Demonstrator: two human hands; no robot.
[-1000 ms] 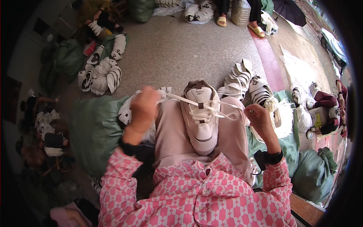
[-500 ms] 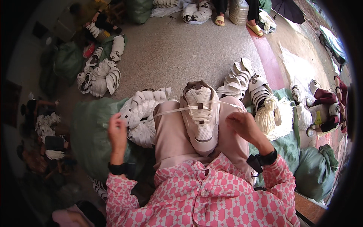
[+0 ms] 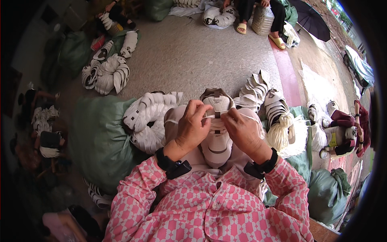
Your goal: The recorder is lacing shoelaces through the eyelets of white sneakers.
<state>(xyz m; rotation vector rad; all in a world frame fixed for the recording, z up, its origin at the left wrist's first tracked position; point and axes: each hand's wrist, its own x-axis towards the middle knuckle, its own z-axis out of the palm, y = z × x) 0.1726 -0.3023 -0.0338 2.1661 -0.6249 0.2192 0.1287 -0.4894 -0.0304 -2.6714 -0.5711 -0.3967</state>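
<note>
Change vs a sec ago: L hand [image 3: 201,117] & R hand [image 3: 226,116] now together over white mesh sneaker [image 3: 216,144], toe near, btwn pale-pink trouser legs [image 3: 172,115]. R pinched on flat white lace [image 3: 211,116]; L half-curled, grip unclear. Prob. means lacing's at far end.

- I see the left hand [image 3: 196,126] and right hand [image 3: 243,130] close together over a white sneaker [image 3: 216,148], the right pinching its lace [image 3: 213,116]; I can't make out the left grip.
- The sneaker points its toe toward the near side.
- On the left I have a green sack [image 3: 100,141], white shoe uppers [image 3: 150,115] just beside it.
- To the right I see bunched pale laces [image 3: 279,128].
- Far right, I spot a dark umbrella [image 3: 311,20] and yellow sandals [image 3: 277,41].
</note>
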